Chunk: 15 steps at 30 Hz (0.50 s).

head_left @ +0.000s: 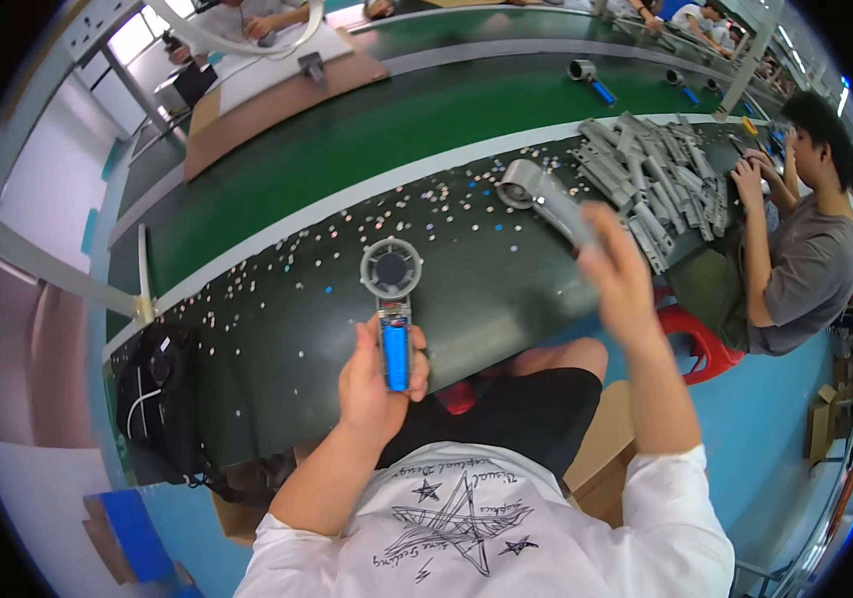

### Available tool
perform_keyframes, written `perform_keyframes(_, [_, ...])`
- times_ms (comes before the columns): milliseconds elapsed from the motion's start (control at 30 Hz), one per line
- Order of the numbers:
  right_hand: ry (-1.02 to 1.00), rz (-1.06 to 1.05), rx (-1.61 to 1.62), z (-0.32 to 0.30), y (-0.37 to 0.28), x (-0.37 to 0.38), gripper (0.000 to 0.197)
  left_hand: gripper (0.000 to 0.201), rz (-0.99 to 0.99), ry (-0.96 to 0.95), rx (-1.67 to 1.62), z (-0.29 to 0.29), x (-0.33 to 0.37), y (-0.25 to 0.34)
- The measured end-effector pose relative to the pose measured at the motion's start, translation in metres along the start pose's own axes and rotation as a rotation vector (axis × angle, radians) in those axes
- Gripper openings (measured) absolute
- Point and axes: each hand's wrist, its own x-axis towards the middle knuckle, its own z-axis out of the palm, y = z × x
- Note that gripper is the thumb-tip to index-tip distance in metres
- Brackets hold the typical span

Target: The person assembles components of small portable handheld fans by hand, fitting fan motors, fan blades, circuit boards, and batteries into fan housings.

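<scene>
Held upright in my left hand (pixel 362 391) is a half-open handheld fan (pixel 391 270), its round grey head above and my fingers around the handle. A blue cylindrical battery (pixel 397 357) lies exposed in that handle, with small wiring or circuit parts just above it. My right hand (pixel 622 281), smeared by motion, grips the lower end of a grey fan shell (pixel 553 199). This shell has a ring-shaped head and slants over the dark green bench, near a heap of grey handle shells (pixel 646 169).
Small pale round bits (pixel 332 234) are strewn over the bench. Several fans with blue batteries (pixel 594 82) sit on the green conveyor (pixel 426 95) beyond. A black bag (pixel 155 389) occupies the left end. At right, a co-worker (pixel 805 249) sits near a red stool (pixel 703 344).
</scene>
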Motion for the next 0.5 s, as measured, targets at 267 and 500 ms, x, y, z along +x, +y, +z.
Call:
perform_keyframes(267, [-0.137, -0.148, -0.128, 0.105, -0.036, -0.099, 0.050, 0.060, 0.138, 0.018, 0.022, -0.003, -0.010, -0.026])
perform_keyframes(500, [-0.023, 0.090, -0.174, 0.095, -0.040, -0.098, 0.040, 0.051, 0.136, 0.014, 0.068, -0.007, -0.013, -0.031])
